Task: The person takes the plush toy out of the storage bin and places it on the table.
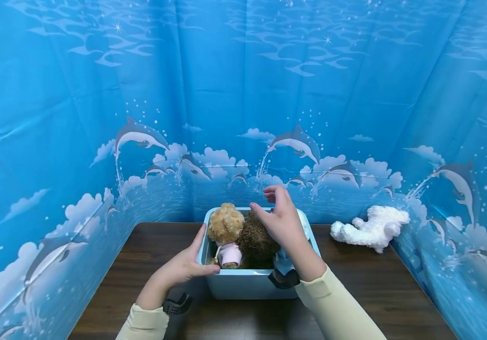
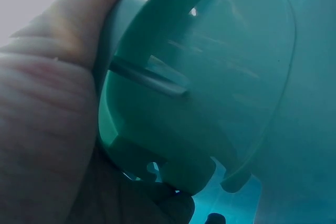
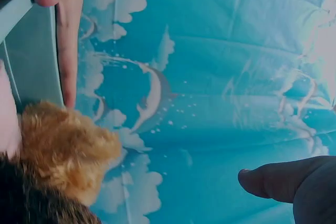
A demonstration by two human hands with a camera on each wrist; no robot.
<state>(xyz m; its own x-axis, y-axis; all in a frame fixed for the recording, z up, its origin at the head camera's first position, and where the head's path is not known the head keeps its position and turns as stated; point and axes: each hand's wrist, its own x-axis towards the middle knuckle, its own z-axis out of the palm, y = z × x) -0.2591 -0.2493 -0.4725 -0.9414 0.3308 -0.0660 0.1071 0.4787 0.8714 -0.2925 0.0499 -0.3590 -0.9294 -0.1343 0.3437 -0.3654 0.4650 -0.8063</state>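
A pale blue-green plastic bin [image 1: 249, 285] sits on the table with plush toys inside. My left hand [image 1: 184, 264] holds its left front corner, thumb on the front rim and fingers along the outer side. Inside at the left sits a light-brown plush toy [image 1: 226, 224] in a pink top. Beside it is a dark-brown plush toy [image 1: 257, 238], partly hidden by my right arm. My right hand [image 1: 283, 222] hovers over the bin's right half, fingers loosely bent, holding nothing. Something white [image 1: 304, 222] shows at the bin's right end, mostly covered.
A white fluffy plush toy [image 1: 371, 229] lies on the dark wooden table [image 1: 337, 278], right of the bin. Blue curtains [image 1: 226, 94] printed with dolphins and clouds stand behind the table and along both sides.
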